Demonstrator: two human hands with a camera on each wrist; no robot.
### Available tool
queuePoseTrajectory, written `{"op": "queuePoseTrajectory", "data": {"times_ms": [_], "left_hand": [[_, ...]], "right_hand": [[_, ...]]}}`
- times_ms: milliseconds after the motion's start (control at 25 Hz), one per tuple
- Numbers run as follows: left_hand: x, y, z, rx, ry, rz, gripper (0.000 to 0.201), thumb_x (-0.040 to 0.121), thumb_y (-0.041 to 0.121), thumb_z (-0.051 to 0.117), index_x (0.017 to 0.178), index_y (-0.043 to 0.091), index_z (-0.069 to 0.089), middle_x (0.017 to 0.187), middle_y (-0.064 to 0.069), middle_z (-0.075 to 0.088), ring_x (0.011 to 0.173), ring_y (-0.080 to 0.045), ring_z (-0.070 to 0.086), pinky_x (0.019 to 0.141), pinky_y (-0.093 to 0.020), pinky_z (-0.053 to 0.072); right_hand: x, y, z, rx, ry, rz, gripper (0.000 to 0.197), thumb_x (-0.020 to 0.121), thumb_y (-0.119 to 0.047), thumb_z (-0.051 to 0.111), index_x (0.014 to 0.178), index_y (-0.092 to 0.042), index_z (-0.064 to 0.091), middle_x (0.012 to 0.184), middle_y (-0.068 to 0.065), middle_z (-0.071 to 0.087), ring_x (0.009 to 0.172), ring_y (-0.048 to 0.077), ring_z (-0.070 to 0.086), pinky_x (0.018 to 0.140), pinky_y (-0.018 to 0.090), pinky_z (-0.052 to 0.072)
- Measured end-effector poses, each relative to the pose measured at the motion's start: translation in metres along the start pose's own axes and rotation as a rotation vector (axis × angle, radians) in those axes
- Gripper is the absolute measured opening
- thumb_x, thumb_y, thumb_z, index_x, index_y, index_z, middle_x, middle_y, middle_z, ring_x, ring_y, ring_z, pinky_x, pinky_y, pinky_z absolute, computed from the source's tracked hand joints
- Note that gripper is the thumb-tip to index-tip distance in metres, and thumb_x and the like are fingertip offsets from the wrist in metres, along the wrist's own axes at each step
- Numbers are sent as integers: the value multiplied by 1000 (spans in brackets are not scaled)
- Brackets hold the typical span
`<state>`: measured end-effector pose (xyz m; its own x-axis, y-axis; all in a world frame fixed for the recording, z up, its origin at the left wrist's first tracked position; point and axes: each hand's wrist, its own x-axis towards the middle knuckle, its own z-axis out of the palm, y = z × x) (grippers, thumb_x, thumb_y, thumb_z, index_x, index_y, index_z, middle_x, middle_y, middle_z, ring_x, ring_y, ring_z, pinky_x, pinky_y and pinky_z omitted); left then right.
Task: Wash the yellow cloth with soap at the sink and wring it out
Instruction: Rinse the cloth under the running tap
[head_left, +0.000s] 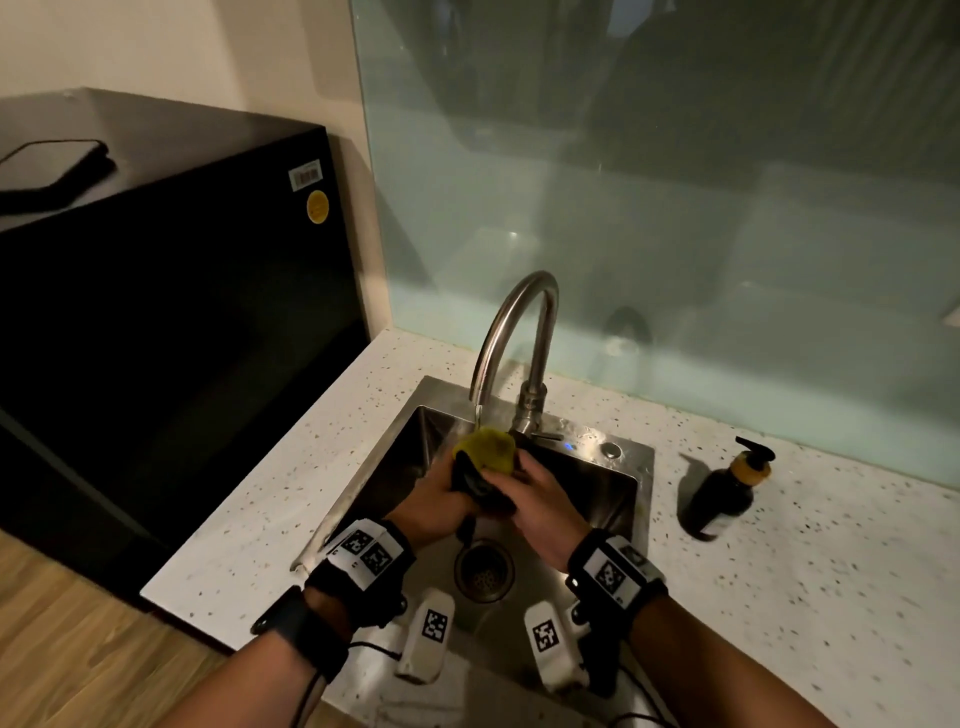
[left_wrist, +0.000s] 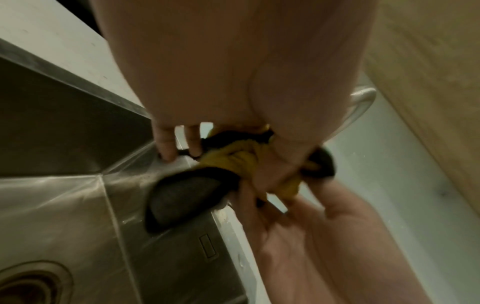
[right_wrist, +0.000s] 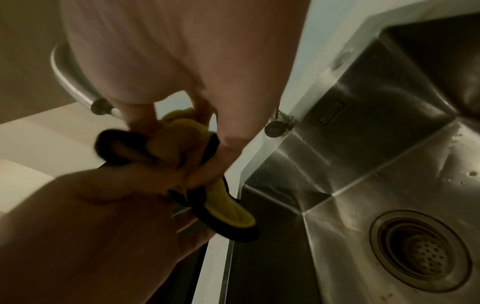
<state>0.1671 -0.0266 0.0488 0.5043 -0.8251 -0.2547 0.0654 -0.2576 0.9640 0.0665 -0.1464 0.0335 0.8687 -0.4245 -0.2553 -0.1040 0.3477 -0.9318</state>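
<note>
A yellow cloth (head_left: 485, 451) with black edging is bunched up over the steel sink (head_left: 363, 467), just under the faucet spout (head_left: 519, 332). My left hand (head_left: 457, 483) grips the cloth from the left and my right hand (head_left: 524, 478) grips it from the right, the two hands close together. In the left wrist view the thumb and fingers curl round the crumpled cloth (left_wrist: 233, 162), and two fingers (left_wrist: 166, 148) stick out beside it. In the right wrist view a black-edged fold of the cloth (right_wrist: 231, 209) hangs below the fingers. A dark soap pump bottle (head_left: 727, 488) stands on the counter to the right.
The round drain (head_left: 483, 569) lies below my hands in the basin. A speckled white counter (head_left: 831, 571) surrounds the sink, with a glass backsplash (head_left: 675, 208) behind. A black fridge (head_left: 156, 312) with a phone (head_left: 52, 171) on top stands at the left.
</note>
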Motion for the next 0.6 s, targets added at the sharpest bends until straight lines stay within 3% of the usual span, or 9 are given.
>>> {"op": "queuePoseTrajectory", "data": {"times_ms": [80, 160, 200, 240, 320, 400, 480, 520, 600], "left_hand": [[-1, 4, -2, -133, -50, -29, 93, 76, -10, 61, 152, 33, 25, 119, -9, 60, 104, -22, 63, 75, -31, 61], [-4, 13, 0, -359, -19, -85, 79, 81, 5, 70, 141, 43, 35, 126, -9, 60, 111, -30, 62, 86, -48, 61], [-4, 14, 2, -414, 24, -94, 67, 86, 11, 72, 138, 40, 41, 128, -10, 60, 112, -31, 63, 86, -51, 60], [-1, 15, 5, -403, 81, -78, 52, 91, 14, 70, 134, 32, 47, 127, -14, 62, 108, -30, 65, 82, -48, 62], [6, 13, 8, -320, 179, -36, 29, 97, 12, 62, 125, 16, 53, 118, -24, 65, 90, -27, 68, 62, -34, 61], [13, 10, 9, -287, 204, -8, 22, 101, 9, 56, 122, 12, 52, 107, -21, 65, 81, -24, 68, 53, -28, 56], [16, 12, 10, -271, 196, 16, 23, 101, 7, 53, 124, 8, 49, 103, -16, 64, 87, -23, 67, 66, -34, 58], [17, 13, 10, -245, 189, 27, 24, 101, 6, 53, 125, 6, 47, 103, -15, 64, 90, -23, 67, 73, -36, 58], [19, 15, 11, -187, 177, 49, 25, 100, 7, 56, 124, 6, 47, 104, -13, 62, 92, -22, 65, 76, -33, 58]], "right_hand": [[1, -3, -2, -206, 111, -104, 31, 87, -22, 70, 117, -26, 66, 112, 1, 72, 107, 17, 68, 100, 47, 52], [-1, -7, -2, -430, 132, -185, 37, 86, -14, 70, 121, -24, 63, 111, -3, 71, 104, 11, 67, 97, 39, 55], [-2, -8, -2, -523, 127, -218, 41, 86, -13, 70, 124, -24, 61, 112, -4, 69, 104, 10, 66, 95, 35, 55], [-3, -7, 0, -593, 123, -257, 45, 84, -14, 71, 126, -24, 59, 114, -4, 67, 104, 11, 64, 93, 31, 55], [-5, -6, 3, -676, 122, -291, 59, 81, -22, 75, 134, -27, 50, 122, -3, 57, 110, 13, 59, 91, 27, 52], [-4, -4, 3, -615, 82, -187, 78, 80, -30, 74, 145, -36, 31, 131, -4, 47, 117, 13, 54, 94, 29, 52], [-6, -5, 3, -450, 33, -114, 72, 87, -21, 70, 146, -35, 31, 129, -3, 54, 111, 13, 60, 83, 24, 57], [-7, -6, 4, -420, 47, -125, 60, 88, -18, 70, 139, -31, 42, 123, -3, 60, 105, 12, 64, 77, 21, 58], [-5, -6, 3, -514, 144, -178, 38, 87, -20, 72, 122, -27, 58, 108, -6, 68, 96, 8, 66, 79, 22, 57]]}}
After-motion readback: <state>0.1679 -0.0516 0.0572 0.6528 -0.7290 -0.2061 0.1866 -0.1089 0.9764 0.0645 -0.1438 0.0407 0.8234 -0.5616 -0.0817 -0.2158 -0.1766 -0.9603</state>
